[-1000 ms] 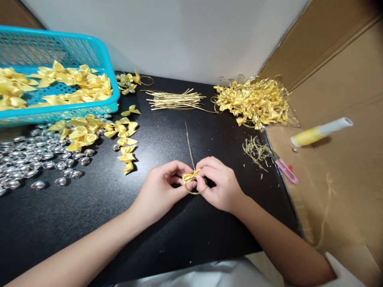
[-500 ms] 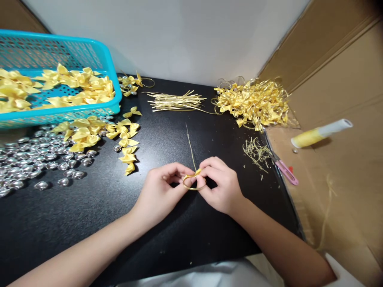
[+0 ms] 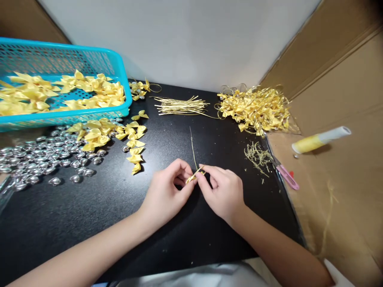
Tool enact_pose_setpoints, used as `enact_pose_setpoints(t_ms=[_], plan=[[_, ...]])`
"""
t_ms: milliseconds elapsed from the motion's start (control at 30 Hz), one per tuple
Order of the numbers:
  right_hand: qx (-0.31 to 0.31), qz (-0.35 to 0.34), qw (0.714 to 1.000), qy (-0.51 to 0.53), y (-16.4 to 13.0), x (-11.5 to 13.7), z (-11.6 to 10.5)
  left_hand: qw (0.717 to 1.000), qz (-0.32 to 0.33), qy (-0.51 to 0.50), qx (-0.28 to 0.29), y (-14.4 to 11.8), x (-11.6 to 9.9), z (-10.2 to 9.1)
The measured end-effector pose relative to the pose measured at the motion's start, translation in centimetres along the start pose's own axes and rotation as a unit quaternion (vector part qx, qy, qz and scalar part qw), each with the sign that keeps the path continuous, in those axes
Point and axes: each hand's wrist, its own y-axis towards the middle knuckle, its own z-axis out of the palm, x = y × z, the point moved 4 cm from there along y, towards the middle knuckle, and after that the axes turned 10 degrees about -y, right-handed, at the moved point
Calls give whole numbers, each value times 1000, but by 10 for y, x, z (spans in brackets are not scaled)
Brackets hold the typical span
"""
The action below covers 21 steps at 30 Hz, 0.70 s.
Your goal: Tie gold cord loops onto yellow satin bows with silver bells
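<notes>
At the front middle of the black table, my left hand pinches a small yellow ribbon bow between thumb and fingers. My right hand closes its thumb and index finger on a gold wire ring joined to the bow, seen almost edge-on. A thin gold cord runs from the fingertips away across the table. Fingers hide much of the bow. Left of my hands lies a column of loose yellow bows.
A turquoise basket holds yellow bows; silver heart-shaped beads lie before it. Gold cord strips lie at the back. Finished-looking bow rings are heaped right, near cord clippings, pink-handled scissors and a yellow-white tube.
The ring has tipped from an open loop facing up to nearly edge-on between my fingers. The view has shifted slightly, so the surroundings appear a little further right and lower.
</notes>
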Motion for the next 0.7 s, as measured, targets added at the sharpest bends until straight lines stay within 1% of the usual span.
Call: enact_pose_setpoints(t_ms=[100, 167, 233, 300, 333, 400, 467, 533, 600, 700], plan=[[54, 23, 998, 30, 4, -2, 3, 998, 43, 34, 4, -2, -5, 2], [55, 27, 994, 87, 5, -1, 3, 999, 41, 33, 7, -2, -5, 3], [28, 11, 989, 148, 5, 1, 1, 1000, 12, 6, 7, -1, -2, 2], [4, -18, 979, 201, 5, 3, -2, 998, -30, -52, -1, 3, 4, 0], [1, -29, 974, 224, 5, 4, -4, 994, -53, -92, -7, 5, 6, -2], [16, -36, 961, 273, 6, 3, -7, 979, -104, -176, -11, 9, 11, -4], [51, -41, 941, 333, 6, 0, -9, 958, -149, -245, -21, 12, 14, -7], [81, -53, 908, 408, 7, -2, -12, 939, -171, -295, -42, 15, 15, -12], [84, -59, 871, 480, 9, -6, -15, 923, -181, -332, -67, 17, 16, -16], [63, -34, 825, 561, 12, -14, -17, 906, -199, -363, -88, 20, 19, -21]])
